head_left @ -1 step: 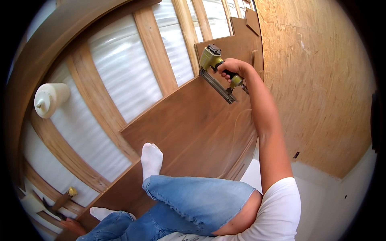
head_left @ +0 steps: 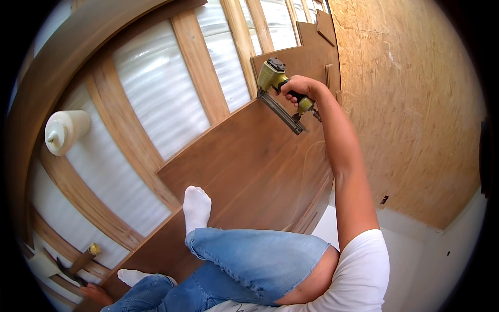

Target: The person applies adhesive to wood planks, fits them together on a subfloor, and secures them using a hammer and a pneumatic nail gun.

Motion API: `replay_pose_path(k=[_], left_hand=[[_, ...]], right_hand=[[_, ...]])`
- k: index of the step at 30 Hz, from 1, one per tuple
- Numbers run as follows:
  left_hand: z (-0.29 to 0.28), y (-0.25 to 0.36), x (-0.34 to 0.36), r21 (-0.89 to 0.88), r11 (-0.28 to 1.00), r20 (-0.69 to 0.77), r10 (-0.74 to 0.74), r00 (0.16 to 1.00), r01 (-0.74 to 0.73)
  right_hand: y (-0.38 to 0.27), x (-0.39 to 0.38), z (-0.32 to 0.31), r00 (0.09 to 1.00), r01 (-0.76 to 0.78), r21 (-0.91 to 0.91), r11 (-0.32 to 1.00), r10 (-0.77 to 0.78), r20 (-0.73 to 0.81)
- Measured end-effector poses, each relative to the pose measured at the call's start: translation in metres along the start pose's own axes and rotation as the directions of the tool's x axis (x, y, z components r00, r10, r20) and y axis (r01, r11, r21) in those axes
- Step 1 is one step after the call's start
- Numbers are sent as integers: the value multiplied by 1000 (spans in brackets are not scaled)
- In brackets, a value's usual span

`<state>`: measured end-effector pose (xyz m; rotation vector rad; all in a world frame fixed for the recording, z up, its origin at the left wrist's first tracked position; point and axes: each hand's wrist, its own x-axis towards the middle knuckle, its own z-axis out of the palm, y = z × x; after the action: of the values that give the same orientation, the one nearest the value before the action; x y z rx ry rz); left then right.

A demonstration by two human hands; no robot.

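Nothing has visibly moved since the earlier frame: the right hand point(head_left: 298, 88) stays clenched around the black handle of the olive-yellow pneumatic nail gun point(head_left: 280, 93), its nose set against the dark brown wooden panel point(head_left: 249, 161) near the pale wooden frame slats point(head_left: 200, 67). Down at the lower left edge, the left hand point(head_left: 93, 294) rests beside a wooden-handled tool point(head_left: 78, 260); whether it grips anything I cannot tell. A white cylindrical roll point(head_left: 65, 131) lies on the ribbed translucent sheet point(head_left: 161, 88). No containers show.
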<state>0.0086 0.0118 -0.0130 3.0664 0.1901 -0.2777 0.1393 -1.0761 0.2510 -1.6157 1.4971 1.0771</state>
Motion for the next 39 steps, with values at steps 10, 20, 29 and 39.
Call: replay_pose_path(k=[10,20,29,39], left_hand=[[-6,-8,4,99,995,28,-20,999,17],[-11,15,2,83,995,-18,-47,999,48],[-41,70,2,-37,999,-174,10,985,-16],[16,-19,15,632,747,53,224,973,-206]], right_hand=[[18,4,3,996,67,-3,998,-67,-52],[55,-30,23,894,448,352,822,-416,-166],[146,-12,135,538,716,130,686,-423,-729],[203,31,269,418,163,137,977,57,-907]])
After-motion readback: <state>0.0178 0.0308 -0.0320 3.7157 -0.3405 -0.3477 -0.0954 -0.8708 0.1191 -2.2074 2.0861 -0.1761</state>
